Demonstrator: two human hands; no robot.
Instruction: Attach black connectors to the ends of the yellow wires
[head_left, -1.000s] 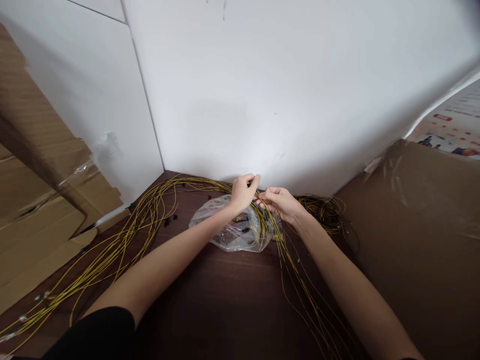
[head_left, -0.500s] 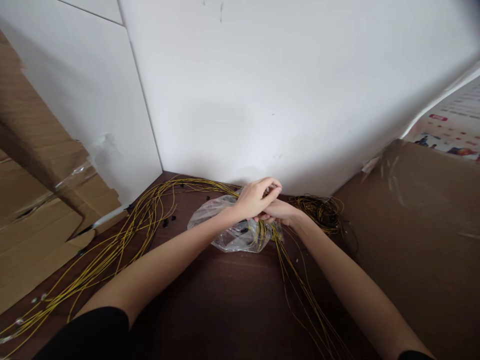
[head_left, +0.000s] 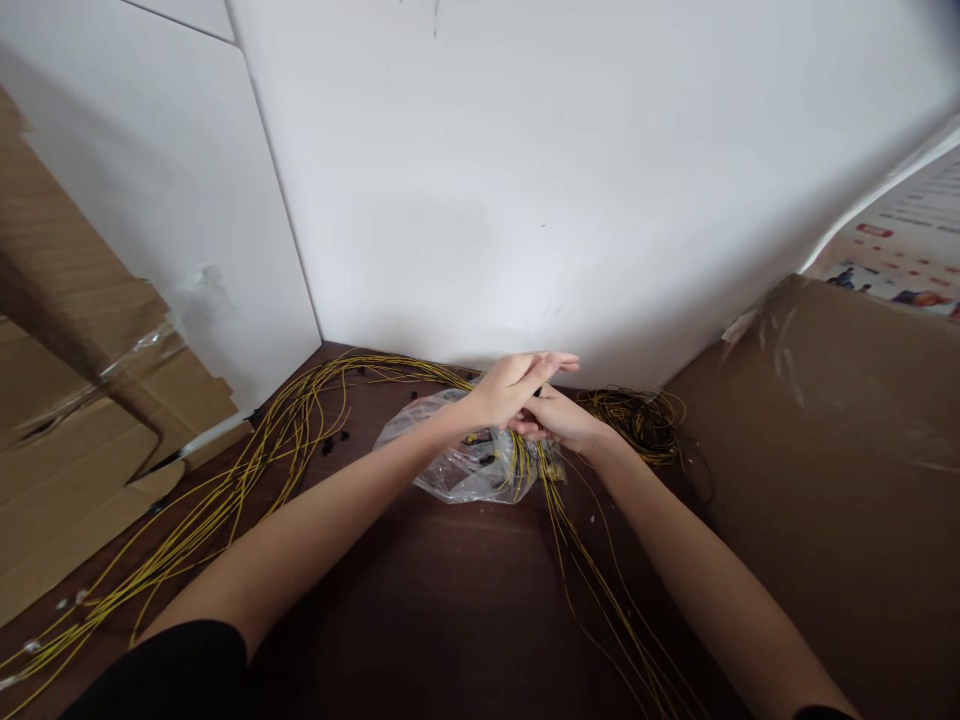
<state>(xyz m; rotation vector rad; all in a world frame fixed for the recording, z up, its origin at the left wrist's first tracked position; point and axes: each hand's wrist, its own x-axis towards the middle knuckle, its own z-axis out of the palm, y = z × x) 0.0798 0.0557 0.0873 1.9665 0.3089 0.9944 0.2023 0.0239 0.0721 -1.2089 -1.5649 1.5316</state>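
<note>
My left hand (head_left: 517,388) lies over my right hand (head_left: 556,416), its fingers stretched out to the right. Between the two hands a small black piece (head_left: 537,391) shows. The fingers of my right hand are curled beneath the left one, and a bundle of yellow and black wires (head_left: 559,510) comes out under them and runs down to the lower right. Whether the right fingers grip these wires is mostly hidden. Below the hands lies a clear plastic bag (head_left: 461,475) with yellow and black bits in it.
Long yellow wires (head_left: 225,500) spread along the left side of the brown table (head_left: 420,620). A coiled wire bundle (head_left: 637,425) sits right of the hands. Cardboard (head_left: 817,430) stands at the right, more at the left, and a white panel (head_left: 525,180) behind.
The fingers of my left hand have straightened from a curl and now point right. My right hand has shifted slightly left, and the black piece between the hands shows more clearly.
</note>
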